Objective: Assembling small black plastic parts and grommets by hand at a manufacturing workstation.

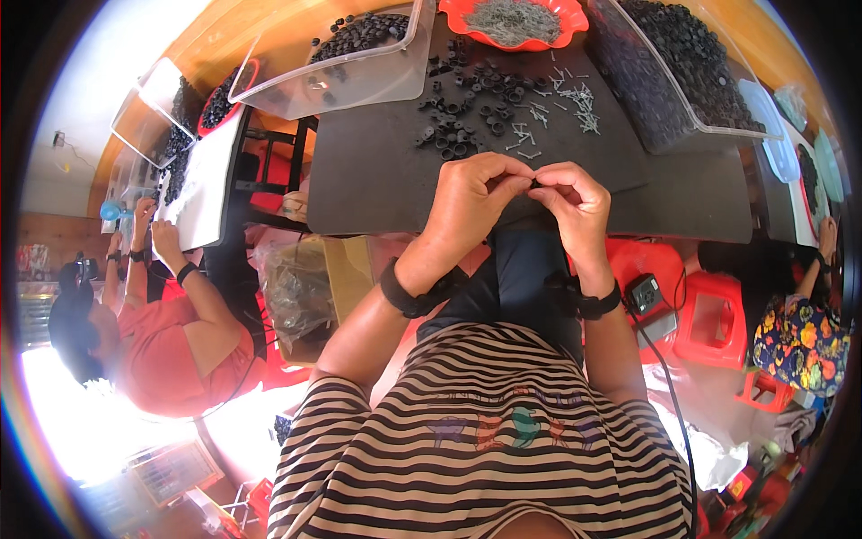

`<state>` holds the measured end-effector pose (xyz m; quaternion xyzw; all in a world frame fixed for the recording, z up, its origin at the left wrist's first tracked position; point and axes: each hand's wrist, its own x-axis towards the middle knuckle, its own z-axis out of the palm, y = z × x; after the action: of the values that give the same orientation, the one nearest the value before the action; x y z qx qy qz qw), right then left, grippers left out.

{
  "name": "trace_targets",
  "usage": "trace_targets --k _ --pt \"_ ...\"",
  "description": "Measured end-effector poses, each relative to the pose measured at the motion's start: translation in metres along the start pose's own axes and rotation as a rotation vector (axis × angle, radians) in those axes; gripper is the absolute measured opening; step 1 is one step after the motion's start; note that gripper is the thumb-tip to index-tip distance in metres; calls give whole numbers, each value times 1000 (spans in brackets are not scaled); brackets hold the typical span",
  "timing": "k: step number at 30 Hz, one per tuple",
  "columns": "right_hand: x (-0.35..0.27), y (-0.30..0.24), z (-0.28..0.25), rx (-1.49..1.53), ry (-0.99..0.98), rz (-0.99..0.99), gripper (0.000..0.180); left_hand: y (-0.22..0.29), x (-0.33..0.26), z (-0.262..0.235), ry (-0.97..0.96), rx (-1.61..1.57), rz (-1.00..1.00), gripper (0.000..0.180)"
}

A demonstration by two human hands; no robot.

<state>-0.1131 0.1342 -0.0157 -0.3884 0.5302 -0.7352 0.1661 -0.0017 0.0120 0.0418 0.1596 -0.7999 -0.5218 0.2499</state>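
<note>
Above the near edge of the dark table, my two hands meet with their fingertips together. A small black part point(536, 184) shows at the fingertips of my right hand point(579, 208), pinched between thumb and finger. My left hand point(467, 202) is closed in a pinch right against it; whatever its fingers hold is hidden. Just beyond the hands lies a loose pile of black ring-shaped plastic parts point(452, 126). To the right of that pile are scattered thin grey screws point(585, 108).
A red scalloped bowl point(579, 20) of screws stands at the far edge. Clear bins of black parts flank it, left point(359, 97) and right point(696, 126). Co-workers sit at left point(180, 346) and far right point(802, 337). A red stool point(714, 319) stands right; a cardboard box point(348, 274) left.
</note>
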Motion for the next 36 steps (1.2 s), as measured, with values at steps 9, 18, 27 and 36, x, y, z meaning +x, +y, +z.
trace_targets --k 9,18,27,36 --pt "3 -1 -3 255 90 5 14 -12 1 -72 181 86 -90 19" --pt "0 3 -9 311 98 38 14 -32 -10 -53 -32 462 25 23" --pt "2 -1 -4 293 26 12 14 -26 -3 -18 -185 -741 -373 27" --pt "-1 2 0 139 66 -60 18 -41 0 -4 -219 -991 -487 26"
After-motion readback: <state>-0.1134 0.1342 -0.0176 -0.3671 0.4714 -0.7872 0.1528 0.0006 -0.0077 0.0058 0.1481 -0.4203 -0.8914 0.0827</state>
